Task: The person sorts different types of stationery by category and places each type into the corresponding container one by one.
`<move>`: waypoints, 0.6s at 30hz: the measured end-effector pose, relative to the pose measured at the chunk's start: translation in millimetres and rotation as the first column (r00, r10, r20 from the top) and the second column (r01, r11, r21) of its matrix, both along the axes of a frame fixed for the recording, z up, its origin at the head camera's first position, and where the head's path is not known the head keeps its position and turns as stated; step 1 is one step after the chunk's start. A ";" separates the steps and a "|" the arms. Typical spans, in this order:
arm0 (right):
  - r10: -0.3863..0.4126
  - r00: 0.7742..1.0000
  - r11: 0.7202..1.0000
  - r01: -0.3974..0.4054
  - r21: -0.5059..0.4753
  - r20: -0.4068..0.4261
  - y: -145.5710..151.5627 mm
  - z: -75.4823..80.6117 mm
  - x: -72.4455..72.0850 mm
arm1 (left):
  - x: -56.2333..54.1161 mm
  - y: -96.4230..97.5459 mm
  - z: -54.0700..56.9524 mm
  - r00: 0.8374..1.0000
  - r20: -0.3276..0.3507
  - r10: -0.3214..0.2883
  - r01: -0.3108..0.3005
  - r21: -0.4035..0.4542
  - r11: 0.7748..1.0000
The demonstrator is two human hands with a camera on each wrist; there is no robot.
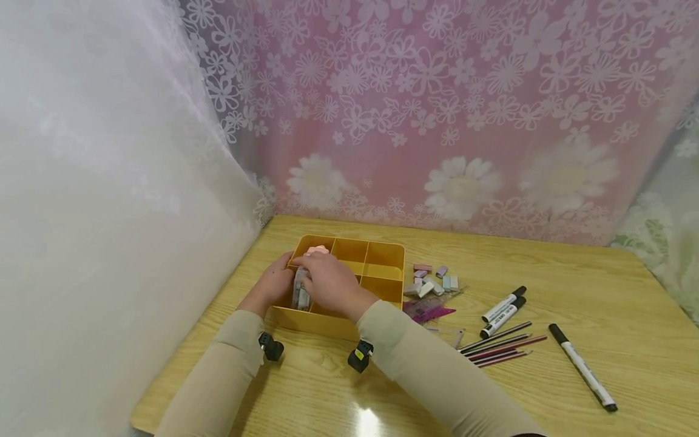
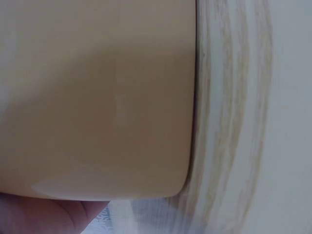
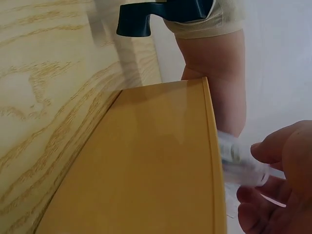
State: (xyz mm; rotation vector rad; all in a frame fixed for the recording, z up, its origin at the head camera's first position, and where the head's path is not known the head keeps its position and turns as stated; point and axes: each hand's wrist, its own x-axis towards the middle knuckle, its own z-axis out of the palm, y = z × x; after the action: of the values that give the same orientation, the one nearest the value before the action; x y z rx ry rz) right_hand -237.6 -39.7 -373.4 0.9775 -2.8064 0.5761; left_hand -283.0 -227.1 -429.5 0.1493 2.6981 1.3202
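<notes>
Wd tbl (image 1: 601, 291) w/ box (image 1: 322, 323); mkrs (image 1: 503, 318); pencils (image 1: 508, 348)

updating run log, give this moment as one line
right hand: holds clear item at box | left hand: at box's left side | pencils, markers: on table

A person's bare hands (image 1: 330, 282) and beige sleeves (image 1: 431, 364); blocky black wrist cameras (image 1: 271, 348); yellow mark (image 1: 359, 354) on the right one
</notes>
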 end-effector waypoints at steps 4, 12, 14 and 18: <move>-0.025 1.000 1.000 0.025 0.000 -0.017 3.7 -2.1 -1.2 | -0.3 0.0 0.2 1.000 -0.018 -0.006 0.005 -0.014 1.000; -0.047 0.999 0.998 0.047 -0.049 0.003 21.8 -1.0 -5.9 | 0.5 2.0 0.8 1.000 -0.006 0.001 -0.001 0.034 0.999; -0.059 0.998 0.997 0.059 -0.050 0.011 27.9 0.9 -7.7 | 0.8 2.4 1.2 1.000 0.002 0.008 -0.008 0.037 0.999; -0.090 0.995 0.995 0.091 -0.040 0.033 43.4 4.6 -11.2 | 1.8 3.4 1.5 1.000 0.010 0.018 -0.018 0.036 0.999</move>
State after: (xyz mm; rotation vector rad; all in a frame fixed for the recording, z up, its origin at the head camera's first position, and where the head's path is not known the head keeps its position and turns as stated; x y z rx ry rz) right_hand -248.8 3.7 -368.7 0.8357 -2.8366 0.6409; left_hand -281.2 -223.7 -428.0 0.1223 2.6746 1.3710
